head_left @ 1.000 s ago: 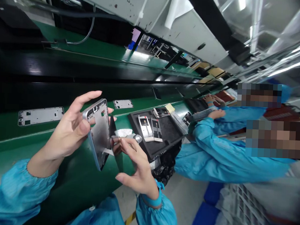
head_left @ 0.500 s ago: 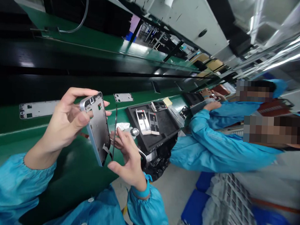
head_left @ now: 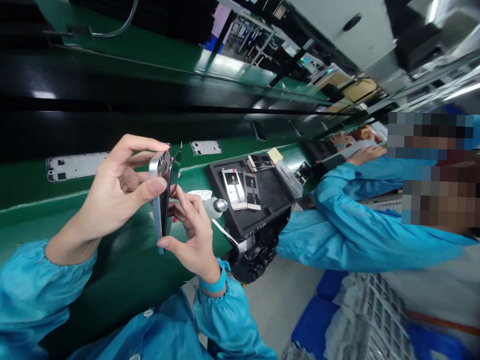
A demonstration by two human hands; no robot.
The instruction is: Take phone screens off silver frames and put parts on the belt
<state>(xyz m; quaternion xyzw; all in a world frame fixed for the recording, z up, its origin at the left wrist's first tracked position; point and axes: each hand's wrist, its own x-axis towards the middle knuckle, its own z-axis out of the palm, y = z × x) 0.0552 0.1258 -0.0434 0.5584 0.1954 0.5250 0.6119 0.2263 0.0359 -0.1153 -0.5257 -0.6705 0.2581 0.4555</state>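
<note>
My left hand (head_left: 116,196) has the metal phone frame (head_left: 160,198) held up in front of me, above the green surface (head_left: 132,271). My fingers curl around behind it and my thumb presses on its near side. Half a second ago I could see the frame's inner face; now I've turned it almost edge-on, so mostly its silver side shows. My right hand (head_left: 192,233) has closed in on the lower part: the thumb is under the frame's bottom end and the fingers are bent and pinching behind it, though I can't see exactly what they're pressing. A thin dark strip (head_left: 176,158) now sticks up past the top of the frame.

Just beyond my hands are a crumpled white cloth (head_left: 198,195) and a small white bottle with a metal tip (head_left: 215,207). Two bare frames (head_left: 75,166) lie on the green panel behind. A black foam tray (head_left: 224,171) holds more frames (head_left: 235,189), with a yellow note (head_left: 275,155) beyond it. A black plastic bag (head_left: 256,255) hangs below the tray. To my right, a co-worker's blue sleeve (head_left: 360,243) reaches across toward the bench, and a wire crate (head_left: 377,324) sits on blue bins (head_left: 313,326).
</note>
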